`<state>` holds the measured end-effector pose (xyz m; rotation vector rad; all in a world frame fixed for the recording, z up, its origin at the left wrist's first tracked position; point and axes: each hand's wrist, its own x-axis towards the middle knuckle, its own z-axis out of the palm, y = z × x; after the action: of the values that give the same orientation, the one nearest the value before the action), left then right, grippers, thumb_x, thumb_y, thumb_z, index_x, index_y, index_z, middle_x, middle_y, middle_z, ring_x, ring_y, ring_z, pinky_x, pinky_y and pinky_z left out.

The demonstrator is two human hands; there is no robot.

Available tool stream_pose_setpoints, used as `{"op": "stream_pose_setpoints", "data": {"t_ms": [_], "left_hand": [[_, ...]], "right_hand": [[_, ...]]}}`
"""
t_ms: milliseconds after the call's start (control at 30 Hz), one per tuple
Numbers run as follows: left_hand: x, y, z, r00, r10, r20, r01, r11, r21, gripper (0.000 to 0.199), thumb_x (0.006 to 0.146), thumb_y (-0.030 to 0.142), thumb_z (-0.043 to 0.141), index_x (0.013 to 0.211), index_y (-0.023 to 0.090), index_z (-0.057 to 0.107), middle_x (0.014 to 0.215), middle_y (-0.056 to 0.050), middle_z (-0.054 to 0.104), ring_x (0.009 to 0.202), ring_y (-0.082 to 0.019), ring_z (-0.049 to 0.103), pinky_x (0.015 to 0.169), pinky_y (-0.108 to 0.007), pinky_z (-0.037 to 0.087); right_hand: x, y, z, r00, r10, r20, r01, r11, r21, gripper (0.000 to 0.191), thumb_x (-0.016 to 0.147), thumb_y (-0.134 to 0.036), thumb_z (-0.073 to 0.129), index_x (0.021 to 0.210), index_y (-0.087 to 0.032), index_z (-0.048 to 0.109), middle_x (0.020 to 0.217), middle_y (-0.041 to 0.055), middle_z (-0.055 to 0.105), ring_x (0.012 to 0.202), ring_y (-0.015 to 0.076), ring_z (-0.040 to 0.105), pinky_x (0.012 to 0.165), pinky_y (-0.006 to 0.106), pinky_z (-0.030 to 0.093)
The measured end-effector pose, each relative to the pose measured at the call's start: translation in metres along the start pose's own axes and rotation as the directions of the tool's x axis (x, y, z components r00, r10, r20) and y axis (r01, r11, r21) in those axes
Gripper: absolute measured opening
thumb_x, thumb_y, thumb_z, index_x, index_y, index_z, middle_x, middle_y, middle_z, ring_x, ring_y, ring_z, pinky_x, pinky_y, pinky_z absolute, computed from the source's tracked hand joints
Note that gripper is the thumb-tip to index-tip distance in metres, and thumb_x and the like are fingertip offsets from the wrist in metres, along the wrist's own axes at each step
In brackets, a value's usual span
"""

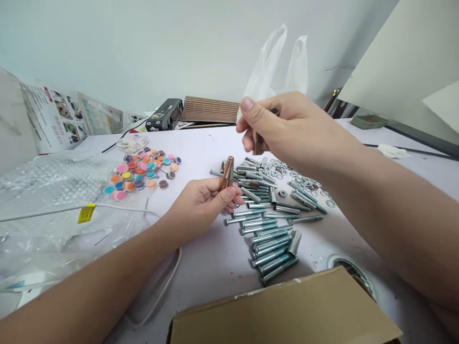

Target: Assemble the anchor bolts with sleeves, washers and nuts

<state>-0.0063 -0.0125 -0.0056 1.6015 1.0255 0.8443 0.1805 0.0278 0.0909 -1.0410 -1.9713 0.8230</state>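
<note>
My left hand (204, 205) is closed around the lower part of a threaded bolt (228, 171), which points upward and looks coppery in this light. Higher up and to the right, my right hand (283, 119) grips a short metal sleeve (256, 142); its round end shows between the fingers. The sleeve and the bolt are apart. Below both hands lie many silvery expansion bolts (272, 239), roughly side by side. A loose metal sleeve (294, 243) rests at the right of the nearest ones. Washers and nuts (308, 182) are scattered behind, under my right forearm.
A cardboard box (287, 310) stands at the front edge, beside a round container (353, 270). Colourful round discs (143, 172) and clear plastic wrap (71, 181) lie left, with a white cable (122, 209). A white plastic bag (265, 67) stands behind my right hand.
</note>
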Motion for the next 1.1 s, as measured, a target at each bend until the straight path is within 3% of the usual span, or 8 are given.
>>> {"op": "stream_pose_setpoints", "data": {"t_ms": [100,200,300,367,533,667,867,1100], "left_hand": [[0.001,-0.001,-0.001,0.999,-0.041,0.025,0.043,0.997,-0.058,0.041,0.094,0.053,0.061,0.094,0.013,0.072,0.083,-0.003,0.067,0.070,-0.009,0.058,0.069,-0.021,0.048],[0.002,0.001,-0.001,0.997,-0.061,0.051,0.068,0.988,-0.137,0.042,0.093,0.055,0.062,0.094,0.014,0.072,0.078,-0.001,0.063,0.067,-0.008,0.053,0.067,-0.021,0.046],[0.003,0.001,-0.001,0.998,-0.046,0.048,0.052,0.989,-0.140,0.042,0.094,0.054,0.060,0.096,0.014,0.072,0.077,-0.001,0.061,0.069,-0.009,0.051,0.070,-0.023,0.045],[0.003,0.000,-0.001,0.999,-0.037,0.037,0.042,0.991,-0.130,0.042,0.096,0.053,0.059,0.096,0.013,0.071,0.079,-0.002,0.061,0.070,-0.010,0.051,0.071,-0.024,0.045],[0.005,-0.007,-0.002,1.000,0.001,0.018,0.003,0.973,-0.229,0.039,0.095,0.051,0.061,0.095,0.013,0.070,0.083,-0.003,0.062,0.071,-0.010,0.050,0.072,-0.024,0.043],[0.006,-0.010,-0.005,0.998,0.062,0.016,-0.056,0.970,-0.237,0.038,0.094,0.049,0.064,0.081,0.014,0.067,0.091,-0.005,0.063,0.079,-0.011,0.052,0.078,-0.025,0.042],[0.003,-0.005,-0.007,0.997,0.076,-0.030,-0.079,0.991,-0.107,0.038,0.092,0.053,0.064,0.084,0.017,0.071,0.081,-0.004,0.060,0.084,-0.016,0.054,0.078,-0.028,0.040],[-0.001,0.002,-0.006,0.995,0.100,0.001,-0.099,0.987,-0.128,0.037,0.093,0.050,0.065,0.087,0.015,0.074,0.083,-0.005,0.065,0.080,-0.014,0.057,0.078,-0.026,0.045]], "right_hand": [[0.004,0.010,0.006,0.998,0.059,0.029,-0.065,0.948,0.311,0.061,0.135,-0.013,0.033,0.081,-0.014,0.061,0.081,0.0051,0.061,0.069,0.0197,0.062,0.054,0.018,0.045],[0.004,0.011,0.010,0.998,0.060,0.021,-0.063,0.916,0.396,0.061,0.134,-0.010,0.029,0.082,-0.013,0.060,0.082,0.0072,0.062,0.070,0.0204,0.061,0.057,0.018,0.047],[0.001,0.006,0.009,0.999,-0.004,-0.039,0.017,0.938,0.347,0.059,0.133,-0.005,0.032,0.083,-0.012,0.062,0.083,0.0072,0.062,0.072,0.0208,0.061,0.058,0.018,0.047],[0.000,0.006,0.008,1.000,0.005,-0.025,0.003,0.952,0.306,0.060,0.133,-0.004,0.031,0.082,-0.013,0.062,0.084,0.0061,0.062,0.072,0.0208,0.061,0.059,0.018,0.047],[-0.002,0.011,0.011,0.986,-0.051,0.160,0.027,0.989,0.147,0.061,0.133,-0.006,0.041,0.079,-0.014,0.067,0.083,0.0028,0.061,0.073,0.0206,0.062,0.062,0.018,0.047],[-0.004,0.009,0.008,0.922,-0.144,0.360,0.145,0.989,0.024,0.061,0.134,-0.012,0.044,0.081,-0.015,0.072,0.076,-0.0003,0.059,0.070,0.0210,0.061,0.063,0.019,0.046],[-0.007,-0.003,-0.005,0.900,-0.136,0.413,0.202,0.972,-0.120,0.058,0.135,-0.029,0.052,0.083,-0.016,0.075,0.077,-0.0016,0.057,0.069,0.0216,0.060,0.063,0.019,0.044],[-0.009,-0.006,-0.012,0.849,-0.144,0.508,0.230,0.967,-0.110,0.053,0.132,-0.006,0.049,0.087,-0.016,0.076,0.084,-0.0018,0.061,0.074,0.0212,0.063,0.066,0.018,0.047]]}}
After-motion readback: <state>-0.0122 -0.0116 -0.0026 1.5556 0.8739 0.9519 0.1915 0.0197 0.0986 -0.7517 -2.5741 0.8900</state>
